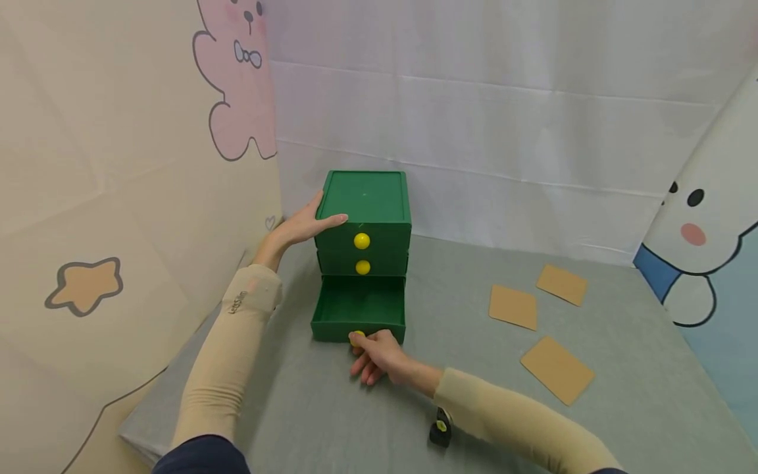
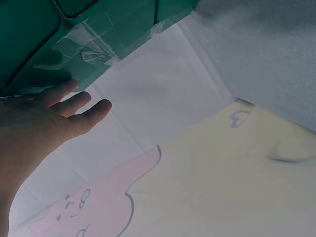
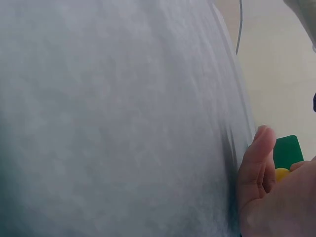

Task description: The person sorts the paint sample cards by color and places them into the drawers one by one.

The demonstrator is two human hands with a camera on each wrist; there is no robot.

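A green drawer cabinet (image 1: 367, 197) with yellow round knobs stands against the back wall. Its bottom drawer (image 1: 361, 303) is pulled out and shows a bare green inside; the two upper drawers are closed. My left hand (image 1: 302, 224) rests against the cabinet's upper left side, thumb over the top front edge. In the left wrist view its straight fingers (image 2: 91, 116) lie along the taped green side. My right hand (image 1: 381, 355) pinches the bottom drawer's yellow knob (image 1: 356, 338) between thumb and index finger, the knob partly hidden. The right wrist view shows that knob (image 3: 281, 174) behind the fingers.
Three brown cards (image 1: 513, 307) lie on the grey tabletop (image 1: 462, 276) to the right. Below my right forearm sits a small black object (image 1: 441, 429) with a yellow-green mark. Printed cloth walls (image 1: 509, 131) close in the table at the back and sides.
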